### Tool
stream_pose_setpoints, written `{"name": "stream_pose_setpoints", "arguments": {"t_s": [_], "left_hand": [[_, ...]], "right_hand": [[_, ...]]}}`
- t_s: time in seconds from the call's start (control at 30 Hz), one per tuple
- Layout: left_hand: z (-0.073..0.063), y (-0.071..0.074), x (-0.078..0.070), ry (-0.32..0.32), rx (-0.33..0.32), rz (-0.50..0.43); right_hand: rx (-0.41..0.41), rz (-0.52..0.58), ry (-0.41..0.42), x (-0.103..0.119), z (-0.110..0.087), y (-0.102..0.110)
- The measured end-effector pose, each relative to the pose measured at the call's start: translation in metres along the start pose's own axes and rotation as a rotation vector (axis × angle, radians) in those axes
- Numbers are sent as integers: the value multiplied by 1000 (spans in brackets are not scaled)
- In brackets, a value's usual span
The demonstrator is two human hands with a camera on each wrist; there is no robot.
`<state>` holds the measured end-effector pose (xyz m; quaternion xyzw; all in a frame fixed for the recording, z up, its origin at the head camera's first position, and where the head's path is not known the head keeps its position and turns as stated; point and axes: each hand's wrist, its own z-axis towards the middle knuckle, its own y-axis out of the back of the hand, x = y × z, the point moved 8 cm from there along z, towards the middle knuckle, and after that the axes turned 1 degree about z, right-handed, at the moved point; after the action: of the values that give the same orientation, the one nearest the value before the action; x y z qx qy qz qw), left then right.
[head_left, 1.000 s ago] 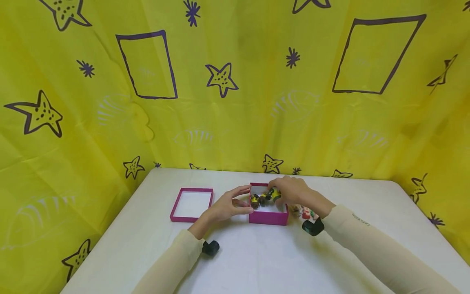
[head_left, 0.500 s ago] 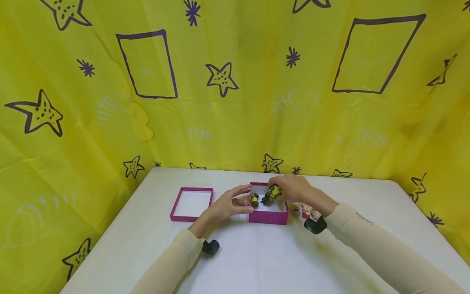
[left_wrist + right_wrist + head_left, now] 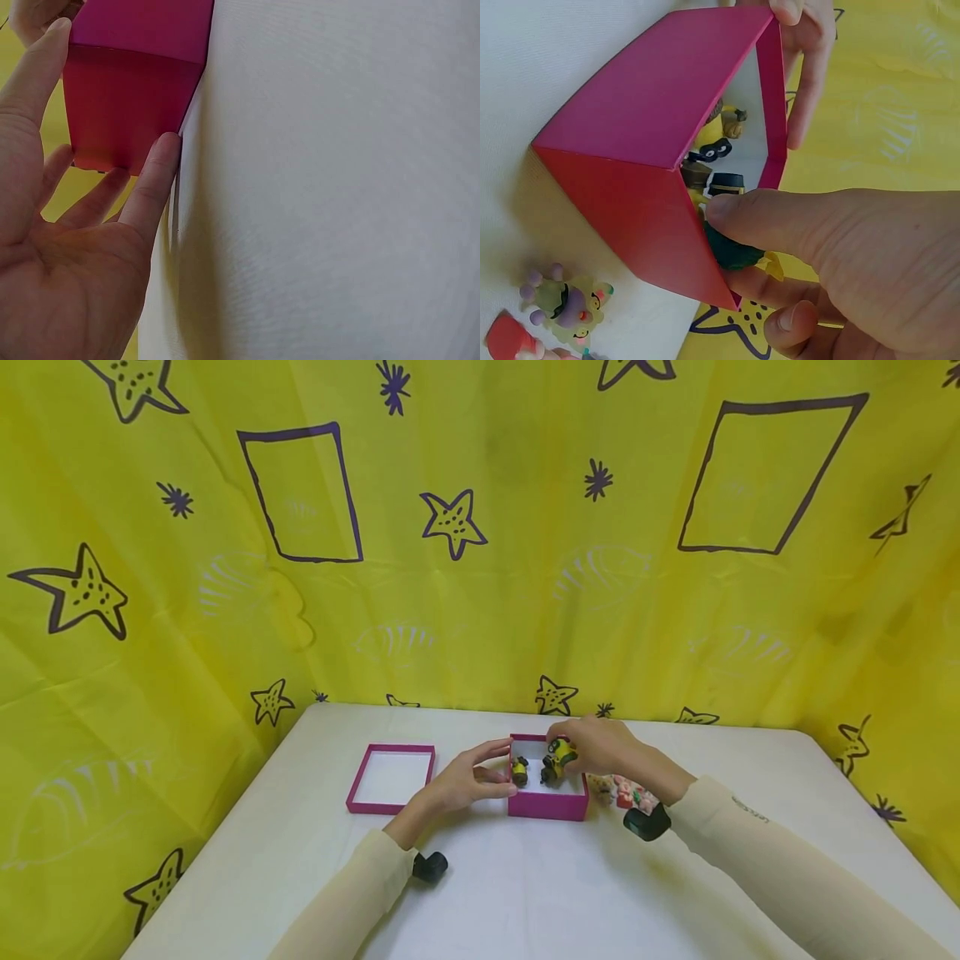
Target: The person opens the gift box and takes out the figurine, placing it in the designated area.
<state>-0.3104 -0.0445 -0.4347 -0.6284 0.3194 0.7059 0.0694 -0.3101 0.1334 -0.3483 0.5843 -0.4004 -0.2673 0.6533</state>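
Note:
A magenta box (image 3: 547,807) with a white inside stands without its lid on the white table. My left hand (image 3: 459,778) rests its spread, nearly straight fingers and thumb against the left wall (image 3: 124,105). Reaching over the right rim, my right hand (image 3: 598,748) pinches a yellow minion figure (image 3: 561,747) with dark green on it, between thumb and fingers inside the box. Dark and yellow parts of another minion figure (image 3: 551,768) show right beside the held one. A further minion figure (image 3: 520,770) sits at the left wall. My right thumb partly hides the held figure.
The magenta-rimmed lid (image 3: 375,808) lies to the left, white inside up. Right of the box, under my right wrist, are several small pastel and red figures (image 3: 624,793). A yellow curtain (image 3: 480,610) with starfish drawings hangs behind the table.
The middle figure, earlier close to the left one, has shifted right and overlaps the held figure. The held figure has tilted slightly. My left hand has stayed against the box.

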Motion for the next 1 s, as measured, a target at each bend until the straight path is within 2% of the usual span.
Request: {"name": "stream_pose_setpoints", "arguments": {"t_s": [0.43, 0.8, 1.0], "left_hand": [[0, 0, 0, -9, 8, 10], [1, 0, 1, -12, 10, 8], [1, -1, 1, -16, 13, 0]], "right_hand": [[73, -28, 49, 4, -1, -5], [133, -107, 9, 8, -3, -4], [174, -85, -6, 8, -3, -6]]}}
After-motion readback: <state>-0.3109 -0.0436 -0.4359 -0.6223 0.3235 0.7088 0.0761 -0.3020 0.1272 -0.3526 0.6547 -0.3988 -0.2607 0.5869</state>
